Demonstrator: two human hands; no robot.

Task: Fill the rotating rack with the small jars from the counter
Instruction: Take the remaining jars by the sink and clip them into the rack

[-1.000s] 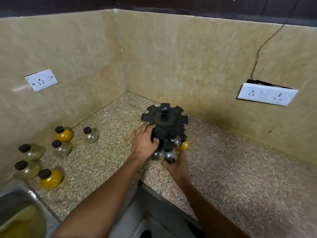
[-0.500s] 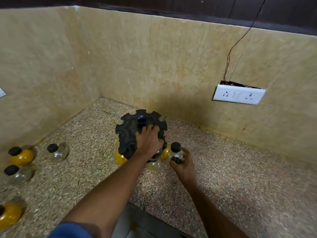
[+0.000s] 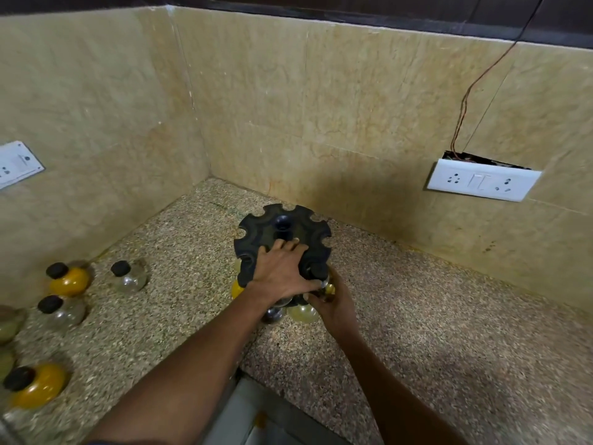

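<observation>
The black rotating rack (image 3: 282, 224) stands in the counter corner, its notched top disc facing me. My left hand (image 3: 282, 271) lies flat on the near side of the disc, fingers spread. Beside it, my right hand (image 3: 333, 300) grips a small clear jar (image 3: 328, 288) with a black cap at a notch on the rack's front right edge. Several jars hang under the disc, among them a pale one (image 3: 303, 313) and a yellow one (image 3: 236, 289). Loose jars wait at the left: a yellow one (image 3: 69, 281), a clear one (image 3: 130, 277), another clear one (image 3: 62, 311), a yellow one (image 3: 37, 385).
Speckled granite counter (image 3: 433, 332) runs right, bounded by beige tiled walls. A white socket plate (image 3: 484, 183) with a loose wire sits on the right wall, another socket (image 3: 16, 163) on the left wall. The counter's front edge (image 3: 256, 377) lies just below my arms.
My right hand has carried the clear jar from beside the rack up to the disc's front right notch. The left hand stays on the disc. The view has shifted slightly.
</observation>
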